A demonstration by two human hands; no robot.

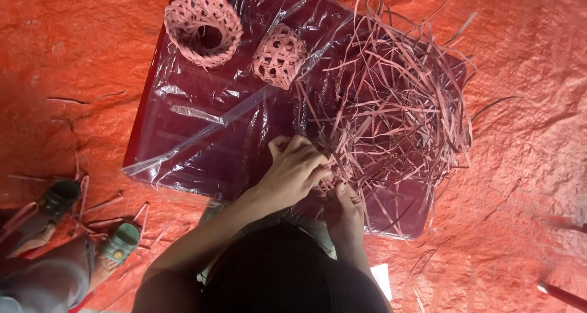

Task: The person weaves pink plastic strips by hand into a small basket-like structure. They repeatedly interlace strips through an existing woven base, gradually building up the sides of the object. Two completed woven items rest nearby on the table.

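Head view: my two hands weaving pink strips at the near edge of a plastic-covered board

From the head camera I see my left hand (293, 169) curled with fingers closed over a small, partly woven knot of thin pink flat strips (327, 181), while my right hand (343, 212) pinches the same piece from below; it sits at the near edge of the tangled heap of loose pink strips (397, 111) on the dark red board wrapped in clear plastic sheet (183, 129). Two finished pink woven baskets, a ring-shaped open one (203, 27) and a small rounded one (279, 56), lie at the far side. I judge the weave is at an early stage; the next pass calls for holding the crossing firm while threading another strip
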